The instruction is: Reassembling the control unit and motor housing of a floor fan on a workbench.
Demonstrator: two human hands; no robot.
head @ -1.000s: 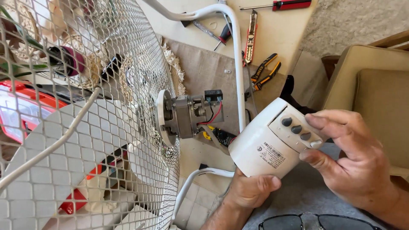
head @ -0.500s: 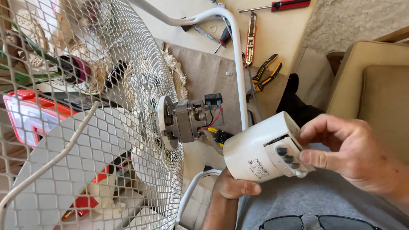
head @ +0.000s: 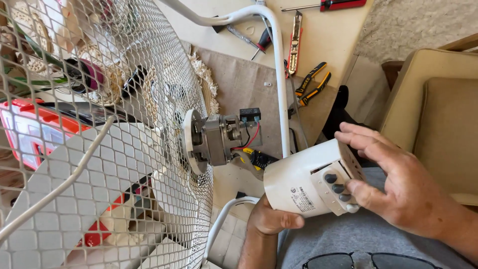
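A white plastic motor cover [head: 303, 184] with a row of grey buttons sits just right of the bare fan motor [head: 219, 139]. My right hand [head: 398, 189] grips the cover's rear end, thumb by the buttons. My left hand [head: 271, 219] supports it from below. The cover's open end faces the motor, a small gap apart. Red and yellow wires and a black terminal block [head: 250, 115] show on the motor. The white wire fan guard [head: 99, 134] fills the left half of the view.
On the beige table beyond lie a red-handled screwdriver [head: 328, 5], a utility knife [head: 295, 42], yellow-black pliers [head: 311, 82] and a small screwdriver. A white stand tube [head: 279, 74] arcs past. A red toolbox [head: 30, 129] is behind the guard. A beige cushioned seat [head: 443, 119] stands right.
The cover has been turned and lowered, its open end now pointing at the motor. My right hand shifted to the rear end, and my left hand stays under it.
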